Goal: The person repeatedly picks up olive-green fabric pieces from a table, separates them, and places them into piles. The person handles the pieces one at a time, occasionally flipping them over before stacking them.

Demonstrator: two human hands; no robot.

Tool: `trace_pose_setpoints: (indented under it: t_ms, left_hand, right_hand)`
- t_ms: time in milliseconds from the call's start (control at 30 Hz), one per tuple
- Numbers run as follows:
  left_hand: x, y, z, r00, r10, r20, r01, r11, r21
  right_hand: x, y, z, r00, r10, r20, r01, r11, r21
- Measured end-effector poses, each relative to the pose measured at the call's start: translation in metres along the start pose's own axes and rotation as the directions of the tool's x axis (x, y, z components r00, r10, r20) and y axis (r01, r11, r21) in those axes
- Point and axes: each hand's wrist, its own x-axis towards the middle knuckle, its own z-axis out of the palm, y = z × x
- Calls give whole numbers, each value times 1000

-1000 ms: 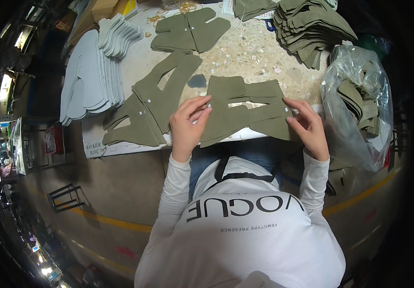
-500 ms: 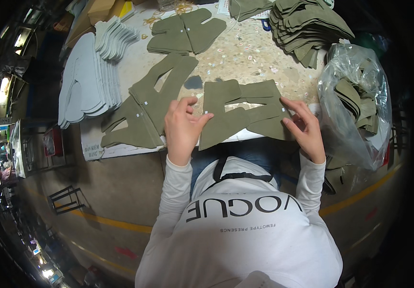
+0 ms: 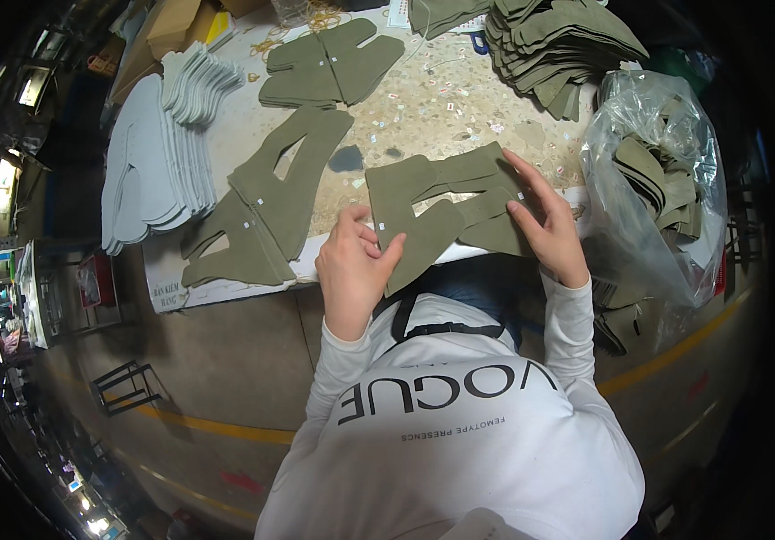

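Observation:
In front of me lie cut olive fabric-like pieces [image 3: 432, 232], overlapping in the middle around a narrow gap, each with a small white tag. Their near part reaches past the table edge. My left hand [image 3: 356, 270] is closed at the left edge, thumb on top and the other fingers curled. At the right edge is my right hand [image 3: 549, 225], index finger stretched along the far corner and thumb lying on the surface, fingers apart. Left of them rests a set of similar olive pieces [image 3: 248, 216]; farther back sits a pair of olive stacks [image 3: 333, 63].
Light grey cut pieces [image 3: 158, 162] are stacked at the table's left. A tall olive pile [image 3: 567, 45] stands back right. A clear plastic bag [image 3: 711, 207] with olive pieces bulges at the right edge. Small tags litter the speckled tabletop [image 3: 441, 108].
My right hand has slid farther up the right edge, its index finger reaching the far corner. The left hand has come slightly nearer to me. The whole view has turned a little.

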Motion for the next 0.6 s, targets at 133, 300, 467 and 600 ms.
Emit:
trace_pose_setpoints:
  t_ms: [133, 300, 467, 600]
  left_hand:
    - [0, -4, -2, 986, 166, 14, -165, 961, 223]
    - [7, -16, -16, 991, 37, -130, -42, 999, -34]
    - [-7, -31, -41, 981, 144, -130, -149, 988, -29]
    - [-24, -40, -44, 964, 245, -101, -237, 968, 84]
  right_hand:
    - [1, -2, -2, 999, -19, 26, 21, 998, -57]
    - [11, -3, -19, 995, -84, 58, 90, 991, -101]
    - [21, -1, -33, 987, 78, 139, -52, 982, -181]
    - [19, 2, -29, 991, 64, 117, -40, 979, -201]
